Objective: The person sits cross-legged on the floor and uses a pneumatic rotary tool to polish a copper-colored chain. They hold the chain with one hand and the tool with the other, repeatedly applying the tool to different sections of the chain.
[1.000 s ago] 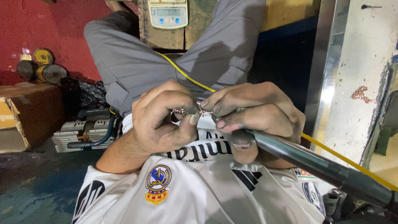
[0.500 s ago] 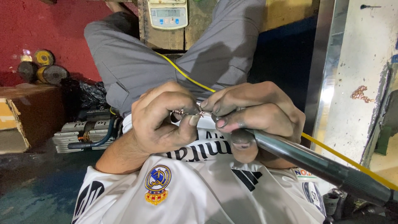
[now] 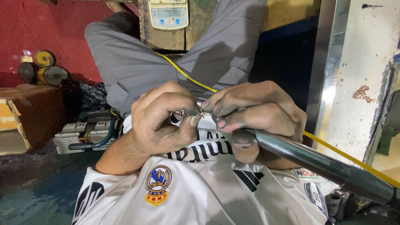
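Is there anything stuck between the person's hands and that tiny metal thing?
Nothing visible is. The left hand and right hand both pinch the small metal piece directly with bare fingertips. The dark hose lies under the right hand, not between.

My white jersey (image 3: 216, 187) w/ black stripes and gold-blue crest, grey trousers (image 3: 133, 62), thin yellow hose (image 3: 187, 77), dark grey tube (image 3: 316, 162); red wall (image 3: 46, 29) upper left.
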